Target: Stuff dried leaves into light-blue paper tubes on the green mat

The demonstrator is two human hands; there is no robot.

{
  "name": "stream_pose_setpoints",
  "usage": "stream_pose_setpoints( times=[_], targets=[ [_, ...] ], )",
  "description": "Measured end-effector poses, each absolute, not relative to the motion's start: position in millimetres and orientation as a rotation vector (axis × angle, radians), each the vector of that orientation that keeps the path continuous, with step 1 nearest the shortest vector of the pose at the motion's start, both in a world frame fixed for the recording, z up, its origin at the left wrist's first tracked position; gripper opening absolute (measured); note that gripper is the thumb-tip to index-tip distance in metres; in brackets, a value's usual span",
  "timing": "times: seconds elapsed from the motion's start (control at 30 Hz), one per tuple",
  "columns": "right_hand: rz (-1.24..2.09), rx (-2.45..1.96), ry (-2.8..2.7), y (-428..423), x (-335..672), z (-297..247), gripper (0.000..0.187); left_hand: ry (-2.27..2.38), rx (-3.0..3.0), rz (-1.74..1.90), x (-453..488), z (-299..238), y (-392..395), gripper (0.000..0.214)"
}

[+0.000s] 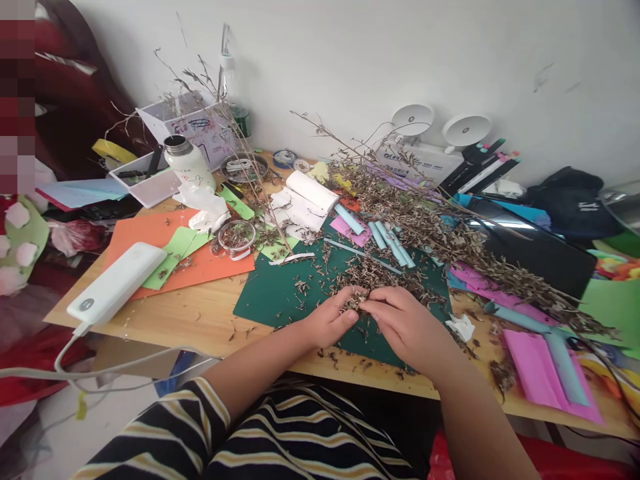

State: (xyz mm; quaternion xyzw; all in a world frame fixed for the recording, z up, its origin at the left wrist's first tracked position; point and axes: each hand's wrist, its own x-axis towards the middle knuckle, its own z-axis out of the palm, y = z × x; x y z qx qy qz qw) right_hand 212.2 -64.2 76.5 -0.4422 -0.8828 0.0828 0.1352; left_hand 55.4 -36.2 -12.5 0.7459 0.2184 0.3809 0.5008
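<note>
My left hand is curled around a small clump of dried leaves, its thumb lying along the near side. From the right, my right hand meets it, with thumb and fingertips pinched on the same clump. Both hands are just above a dark green cutting mat strewn with crumbled leaf bits. A pile of dried leaves lies directly behind my fingers. Long dried leafy branches stretch across the table's right side, beyond my right hand.
Rolled light-blue paper tubes and a white paper roll lie behind the mat. To the left are orange paper, a clear round container, a white power bank with a cable, and a white bottle. Pink paper lies right.
</note>
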Motion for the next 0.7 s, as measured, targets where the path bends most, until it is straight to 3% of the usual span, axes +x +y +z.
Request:
stream_pose_setpoints(
  times=[0.4,0.7],
  targets=[
    [0.302,-1.389,-2.221,-62,213,66,0.002,0.495,1.651,0.869,59,-14,-35,0.053],
    [0.123,-1.136,-2.152,-60,204,46,0.01,0.423,1.698,0.869,56,-12,-34,0.056]
  ],
)
